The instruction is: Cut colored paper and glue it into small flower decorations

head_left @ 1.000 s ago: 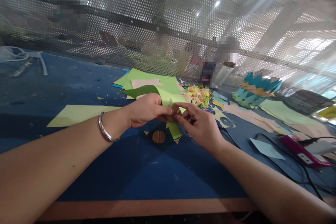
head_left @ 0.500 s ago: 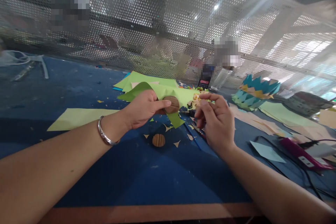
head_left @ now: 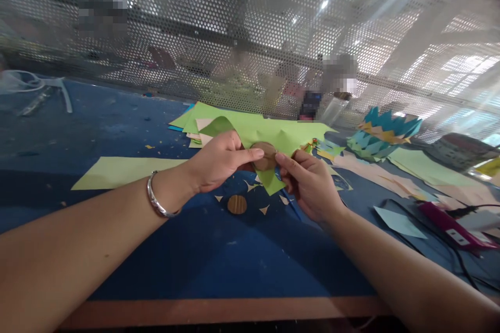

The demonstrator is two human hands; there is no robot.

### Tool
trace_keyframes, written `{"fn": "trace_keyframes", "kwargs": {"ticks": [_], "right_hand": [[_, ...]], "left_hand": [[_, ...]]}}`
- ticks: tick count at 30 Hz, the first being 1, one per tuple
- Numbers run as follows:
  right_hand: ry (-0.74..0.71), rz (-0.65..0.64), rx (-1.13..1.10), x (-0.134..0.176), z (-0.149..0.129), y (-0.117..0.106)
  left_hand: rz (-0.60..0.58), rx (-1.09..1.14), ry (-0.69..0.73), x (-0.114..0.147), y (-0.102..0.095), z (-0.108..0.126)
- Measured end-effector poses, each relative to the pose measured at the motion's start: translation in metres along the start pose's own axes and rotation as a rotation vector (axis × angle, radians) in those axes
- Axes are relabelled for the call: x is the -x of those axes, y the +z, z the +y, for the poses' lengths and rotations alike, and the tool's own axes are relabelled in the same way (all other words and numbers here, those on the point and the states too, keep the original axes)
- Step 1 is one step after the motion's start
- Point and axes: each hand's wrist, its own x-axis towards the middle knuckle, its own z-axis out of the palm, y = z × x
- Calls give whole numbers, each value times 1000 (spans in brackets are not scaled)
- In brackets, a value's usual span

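My left hand (head_left: 216,164) is closed, its thumb pressing a round brown wooden disc (head_left: 264,156) flat against a sheet of green paper (head_left: 295,135). Part of the sheet curls up behind my left fingers, and a pointed flap hangs below the disc. At the disc's right edge, the thumb and fingers of my right hand (head_left: 312,184) pinch the paper; the fingertips are partly hidden. A second wooden disc (head_left: 236,204) with striped grain lies on the blue table below, among small pale paper scraps (head_left: 264,210).
A light green paper strip (head_left: 117,171) lies at left. To the right are a zigzag paper crown (head_left: 385,132), pink paper strips (head_left: 371,174) and a purple power strip (head_left: 449,226) with black cables. A perforated metal screen (head_left: 219,36) stands behind the table.
My right hand has moved left and inward, from beside the sheet onto the paper at the disc's edge. The disc and green paper have shifted slightly right.
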Motion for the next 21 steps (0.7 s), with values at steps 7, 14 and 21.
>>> {"fn": "trace_keyframes", "kwargs": {"ticks": [7,14,21], "right_hand": [[9,26,42,0,2,1],[-87,-39,205,-6,0,-8],[-162,-185,708,-13,-3,-23]], "left_hand": [[-12,223,-202,5,16,1],[196,128,-141,-5,6,0],[418,120,15,-22,-22,-3]]}}
